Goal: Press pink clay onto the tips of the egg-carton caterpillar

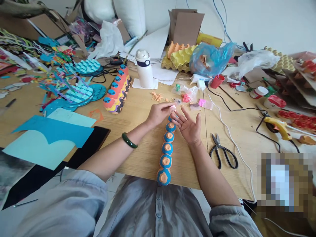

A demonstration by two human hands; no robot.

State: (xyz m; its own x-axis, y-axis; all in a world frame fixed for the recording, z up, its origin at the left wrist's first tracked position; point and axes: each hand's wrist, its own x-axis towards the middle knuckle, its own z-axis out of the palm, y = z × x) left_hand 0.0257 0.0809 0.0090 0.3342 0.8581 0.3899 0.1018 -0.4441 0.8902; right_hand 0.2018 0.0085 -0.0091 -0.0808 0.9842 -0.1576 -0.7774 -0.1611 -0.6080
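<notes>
My left hand (158,113), with a dark green bangle on its wrist, pinches a small pale pink lump (172,108) between thumb and fingers. Close beside it, my right hand (191,128) is turned palm up with its fingers spread, holding nothing I can see. Below both hands, a strip of egg-carton cups (167,148) runs toward me to the table's front edge. Its cups are blue with orange centres and orange edges. My right fingertips overlap the strip's far end, and I cannot tell whether they touch it.
Black-handled scissors (223,151) lie right of my right forearm. A painted orange carton piece (118,89) and a white bottle (144,70) stand beyond my left hand. Blue paper (56,130) lies at left, a yellow glue gun (278,126) at right. A white cable (225,128) crosses the table.
</notes>
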